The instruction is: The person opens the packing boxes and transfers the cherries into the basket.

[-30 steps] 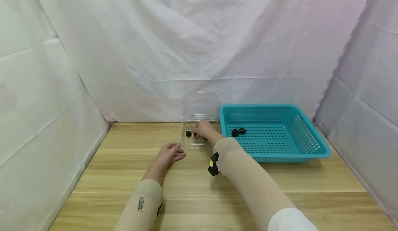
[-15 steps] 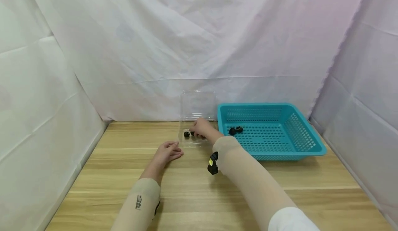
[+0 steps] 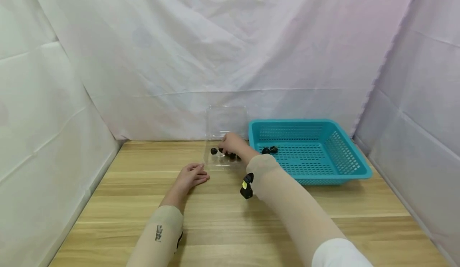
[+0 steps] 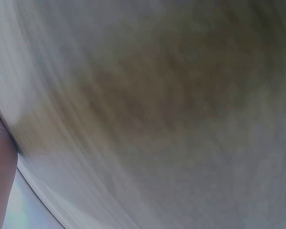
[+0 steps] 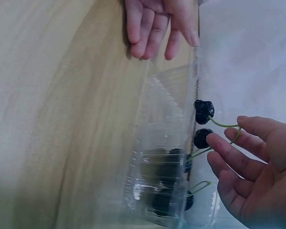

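My right hand (image 3: 234, 144) is over a clear plastic clamshell box (image 3: 227, 119) at the back of the table. In the right wrist view its thumb and forefinger pinch the thin green stem of a dark cherry (image 5: 204, 112). A second dark cherry (image 5: 203, 139) hangs just below, close to the fingertips; its curved stem also reaches the pinch. More dark cherries lie in the box, seen blurred through its wall. My left hand (image 3: 190, 177) rests on the wooden table left of the box, fingers relaxed and holding nothing.
A turquoise perforated basket (image 3: 309, 177) stands right of the box, with dark cherries (image 3: 274, 149) in its left part. White cloth hangs behind and along both sides. The left wrist view is mostly a blurred surface.
My right hand has risen slightly over the box, and more cherries show beneath it. The whole head view has shifted a little. My left hand stays on the table.
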Motion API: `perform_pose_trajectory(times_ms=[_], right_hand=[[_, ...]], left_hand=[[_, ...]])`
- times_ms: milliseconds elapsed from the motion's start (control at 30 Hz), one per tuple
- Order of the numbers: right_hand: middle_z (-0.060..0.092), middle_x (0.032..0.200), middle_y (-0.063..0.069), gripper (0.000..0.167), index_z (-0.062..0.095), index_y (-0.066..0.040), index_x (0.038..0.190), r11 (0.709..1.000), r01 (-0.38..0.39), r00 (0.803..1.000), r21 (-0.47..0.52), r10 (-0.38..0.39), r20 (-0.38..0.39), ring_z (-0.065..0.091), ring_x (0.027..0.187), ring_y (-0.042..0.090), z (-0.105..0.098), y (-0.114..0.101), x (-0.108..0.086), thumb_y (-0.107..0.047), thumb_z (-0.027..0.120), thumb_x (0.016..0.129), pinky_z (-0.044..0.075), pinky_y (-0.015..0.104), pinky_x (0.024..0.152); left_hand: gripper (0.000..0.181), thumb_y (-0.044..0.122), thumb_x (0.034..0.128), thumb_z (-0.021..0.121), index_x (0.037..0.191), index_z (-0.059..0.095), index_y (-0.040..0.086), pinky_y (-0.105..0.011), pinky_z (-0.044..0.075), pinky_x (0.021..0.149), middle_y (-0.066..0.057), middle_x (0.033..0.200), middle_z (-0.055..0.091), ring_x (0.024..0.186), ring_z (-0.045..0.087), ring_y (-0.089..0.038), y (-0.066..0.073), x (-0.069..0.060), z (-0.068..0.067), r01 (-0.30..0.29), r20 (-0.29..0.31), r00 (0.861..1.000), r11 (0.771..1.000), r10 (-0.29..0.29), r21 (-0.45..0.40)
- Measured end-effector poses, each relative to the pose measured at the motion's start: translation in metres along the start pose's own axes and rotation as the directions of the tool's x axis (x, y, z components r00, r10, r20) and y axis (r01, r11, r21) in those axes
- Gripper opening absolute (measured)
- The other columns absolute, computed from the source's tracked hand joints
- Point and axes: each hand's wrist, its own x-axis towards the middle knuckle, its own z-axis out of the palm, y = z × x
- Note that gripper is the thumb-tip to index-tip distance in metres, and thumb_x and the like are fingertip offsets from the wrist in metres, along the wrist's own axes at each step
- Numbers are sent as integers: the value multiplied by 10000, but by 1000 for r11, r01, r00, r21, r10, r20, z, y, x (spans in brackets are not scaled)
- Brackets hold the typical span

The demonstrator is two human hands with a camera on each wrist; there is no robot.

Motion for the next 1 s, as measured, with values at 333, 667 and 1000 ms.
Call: perform_pose_trajectory(times_ms=[333, 667, 1000], right_hand=[[718, 906, 160, 268, 720, 19, 1027, 999, 27, 999, -36, -26, 25, 676, 908, 325, -21, -13, -9, -213, 594, 985, 571, 375, 756], [715, 862, 148, 256, 716, 5, 1065, 996, 75, 997, -53, -75, 16, 648, 713, 182, -46, -12, -13, -204, 595, 981, 575, 322, 714], [683, 714, 31, 257, 747, -67, 897, 965, 110, 993, -239, -114, -4, 522, 568, 142, -65, -6, -25, -234, 577, 993, 456, 287, 551]], left_hand=[[465, 156, 1017, 542, 1336, 381, -142, -347, 583, 820, -325, 1086, 596, 856, 694, -268, 1, -1, 1, -8, 1, 1000, 1000, 8, 11], [472, 163, 1010, 559, 1329, 389, -140, -338, 588, 803, -301, 1055, 608, 832, 697, -257, -2, 3, 1, -6, 2, 1000, 1000, 6, 2], [474, 167, 1013, 554, 1336, 391, -139, -336, 587, 804, -319, 1083, 595, 835, 696, -256, 0, 1, 2, -2, -6, 1000, 1000, 2, 1]])
